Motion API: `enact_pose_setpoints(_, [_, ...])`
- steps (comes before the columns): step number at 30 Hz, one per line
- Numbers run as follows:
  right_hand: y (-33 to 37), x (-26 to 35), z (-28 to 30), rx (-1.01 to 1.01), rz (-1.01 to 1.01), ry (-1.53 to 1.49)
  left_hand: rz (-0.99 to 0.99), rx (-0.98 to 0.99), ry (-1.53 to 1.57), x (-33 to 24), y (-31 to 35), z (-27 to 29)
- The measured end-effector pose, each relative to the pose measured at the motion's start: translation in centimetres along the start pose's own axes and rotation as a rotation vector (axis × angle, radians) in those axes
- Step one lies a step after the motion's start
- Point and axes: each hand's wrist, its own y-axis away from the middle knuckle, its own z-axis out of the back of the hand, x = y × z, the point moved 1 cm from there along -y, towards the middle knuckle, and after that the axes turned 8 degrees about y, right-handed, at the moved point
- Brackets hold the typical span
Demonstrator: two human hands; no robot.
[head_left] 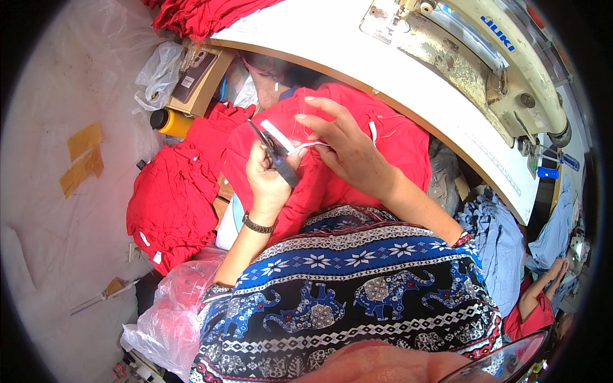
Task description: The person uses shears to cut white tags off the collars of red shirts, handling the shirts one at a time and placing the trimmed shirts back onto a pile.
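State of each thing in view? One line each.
Left hand: closed around dark snips
Dark snips: held; blades open or shut unclear
Right hand: at thin white strip; grip unclear
Red cloth: rumpled
Red garment pile: crumpled
Yellow bottle: capped
Sewing machine: untouched by either hand
Blue garments: crumpled

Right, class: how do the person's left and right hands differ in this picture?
The left hand holds a dark tool; the right hand shows none. The left hand has a dark band at its wrist; the right hand has none. Both are bare, over red cloth.
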Motion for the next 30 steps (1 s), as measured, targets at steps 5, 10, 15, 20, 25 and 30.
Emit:
enact_pose_setpoints(5, [0.5, 0.1, -0.3, -0.058, -0.170, -0.190, -0.020, -0.018, -0.015, -0.1, 0.2, -0.3])
enact_pose_setpoints(10, [0.9, -0.3, -0.7, -0.077, -0.190, -0.210, 0.053, -0.023, 0.102, -0.9, 0.0, -1.2])
enact_pose_setpoints(15, [0.9, -0.4, -0.7, -0.079, -0.151, -0.199, 0.054, 0.013, 0.066, -0.7, -0.1, -0.8])
enact_pose_setpoints(20, [0.8, -0.4, -0.7, -0.078, -0.161, -0.228, 0.053, 0.029, 0.050, 0.0, 0.0, -0.3])
enact_pose_setpoints(25, [0.5, -0.5, -0.2, 0.011, -0.142, -0.175, 0.041, 0.072, -0.045, 0.3, -0.2, 0.1])
enact_pose_setpoints(30, [0.4, -1.2, -0.3, 0.033, -0.095, -0.218, 0.048, 0.072, 0.006, -1.1, -0.8, -0.9])
